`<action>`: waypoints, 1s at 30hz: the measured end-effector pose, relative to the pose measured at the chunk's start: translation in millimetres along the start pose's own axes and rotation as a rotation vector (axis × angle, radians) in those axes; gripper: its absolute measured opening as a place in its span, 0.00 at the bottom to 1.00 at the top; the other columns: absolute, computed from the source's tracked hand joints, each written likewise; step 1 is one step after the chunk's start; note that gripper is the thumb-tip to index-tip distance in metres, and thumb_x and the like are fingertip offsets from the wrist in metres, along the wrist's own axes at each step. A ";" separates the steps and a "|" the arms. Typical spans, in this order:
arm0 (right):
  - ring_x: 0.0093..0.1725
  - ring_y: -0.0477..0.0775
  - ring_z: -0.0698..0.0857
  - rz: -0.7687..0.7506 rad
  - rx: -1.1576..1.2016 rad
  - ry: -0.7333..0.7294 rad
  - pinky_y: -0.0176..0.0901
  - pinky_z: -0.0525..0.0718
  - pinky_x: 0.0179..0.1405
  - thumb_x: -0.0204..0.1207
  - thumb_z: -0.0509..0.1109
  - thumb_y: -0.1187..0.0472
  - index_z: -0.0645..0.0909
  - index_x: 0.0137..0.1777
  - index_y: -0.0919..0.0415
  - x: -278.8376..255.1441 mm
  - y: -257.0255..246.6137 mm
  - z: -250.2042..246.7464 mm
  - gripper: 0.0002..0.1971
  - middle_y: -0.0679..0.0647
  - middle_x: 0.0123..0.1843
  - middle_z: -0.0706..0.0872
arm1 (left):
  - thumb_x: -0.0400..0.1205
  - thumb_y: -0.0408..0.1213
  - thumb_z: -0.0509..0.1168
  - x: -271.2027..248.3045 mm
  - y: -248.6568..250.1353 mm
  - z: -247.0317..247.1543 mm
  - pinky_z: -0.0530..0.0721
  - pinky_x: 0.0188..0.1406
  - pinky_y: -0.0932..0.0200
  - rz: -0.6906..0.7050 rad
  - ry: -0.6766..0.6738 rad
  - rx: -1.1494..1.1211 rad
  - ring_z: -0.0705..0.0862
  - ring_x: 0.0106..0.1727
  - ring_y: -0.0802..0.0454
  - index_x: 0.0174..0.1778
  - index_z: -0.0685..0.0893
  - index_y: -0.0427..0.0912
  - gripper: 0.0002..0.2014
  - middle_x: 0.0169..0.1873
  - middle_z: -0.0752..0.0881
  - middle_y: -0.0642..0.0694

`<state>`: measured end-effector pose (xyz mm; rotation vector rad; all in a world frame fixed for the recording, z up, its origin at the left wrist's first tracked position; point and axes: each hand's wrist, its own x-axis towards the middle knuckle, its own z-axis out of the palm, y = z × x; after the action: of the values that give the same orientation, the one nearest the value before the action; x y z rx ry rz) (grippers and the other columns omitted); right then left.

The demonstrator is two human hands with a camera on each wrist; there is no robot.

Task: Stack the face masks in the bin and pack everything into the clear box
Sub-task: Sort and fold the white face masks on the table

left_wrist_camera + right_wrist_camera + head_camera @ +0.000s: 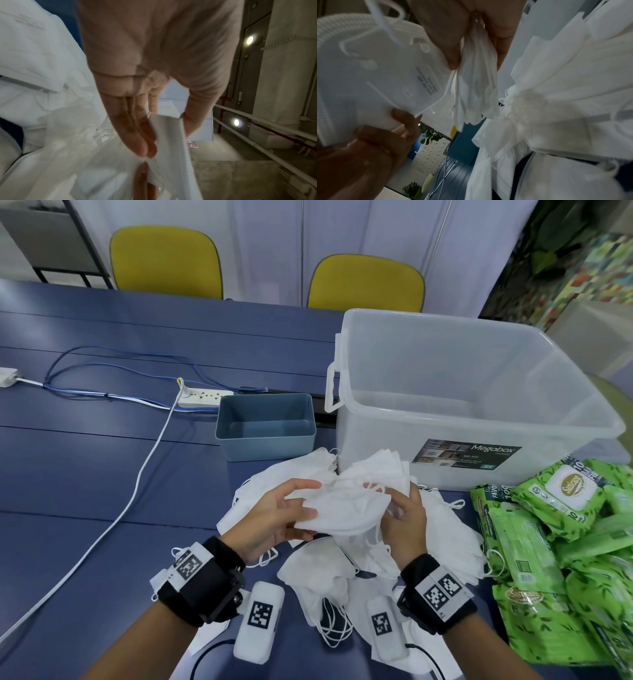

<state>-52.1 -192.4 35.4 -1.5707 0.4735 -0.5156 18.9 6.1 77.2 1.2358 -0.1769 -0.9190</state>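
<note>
Above a loose pile of white face masks (pixel 329 573) on the blue table, both hands hold masks. My right hand (pixel 402 508) pinches a bunch of several folded masks (pixel 476 86) between thumb and fingers (pixel 448 40). My left hand (pixel 305 501) grips one flat mask (pixel 376 70), thumb on top and fingers (pixel 142 142) beneath, against the bunch (pixel 349 508). The empty blue bin (pixel 265 405) stands just behind the pile. To its right is the clear box (pixel 479 419), also empty.
Green wet-wipe packs (pixel 555 508) are heaped at the right, against the mask pile. A power strip (pixel 202 398) with white and blue cables (pixel 137 484) lies to the left of the bin. Two yellow chairs (pixel 164 261) stand beyond the table.
</note>
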 end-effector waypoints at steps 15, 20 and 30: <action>0.62 0.29 0.77 0.049 -0.125 -0.098 0.20 0.70 0.65 0.78 0.69 0.69 0.88 0.51 0.49 6.5 0.2 -24.6 0.13 0.57 0.63 0.82 | 0.79 0.24 0.67 7.8 7.2 -13.8 0.77 0.36 0.74 0.280 0.308 0.234 0.82 0.30 0.64 0.46 0.84 0.40 0.06 0.29 0.88 0.56; 0.70 0.49 0.75 0.122 -0.039 -0.308 0.30 0.61 0.76 0.71 0.65 0.45 0.92 0.48 0.52 3.4 2.0 -16.4 0.18 0.51 0.57 0.90 | 0.78 0.28 0.69 14.5 7.3 1.2 0.81 0.49 0.68 0.297 0.201 0.375 0.86 0.43 0.65 0.46 0.89 0.44 0.07 0.40 0.91 0.58; 0.53 0.49 0.89 0.265 -0.074 -0.466 0.37 0.85 0.45 0.69 0.79 0.64 0.80 0.64 0.60 -20.2 2.3 12.5 0.23 0.54 0.55 0.90 | 0.76 0.29 0.72 36.2 -12.8 17.6 0.76 0.49 0.73 0.363 0.186 0.653 0.80 0.44 0.59 0.55 0.85 0.55 0.17 0.48 0.82 0.48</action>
<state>-61.2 -170.6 31.7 -1.6058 0.3364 0.0748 25.5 -31.9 60.0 1.8066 -0.5656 -0.4277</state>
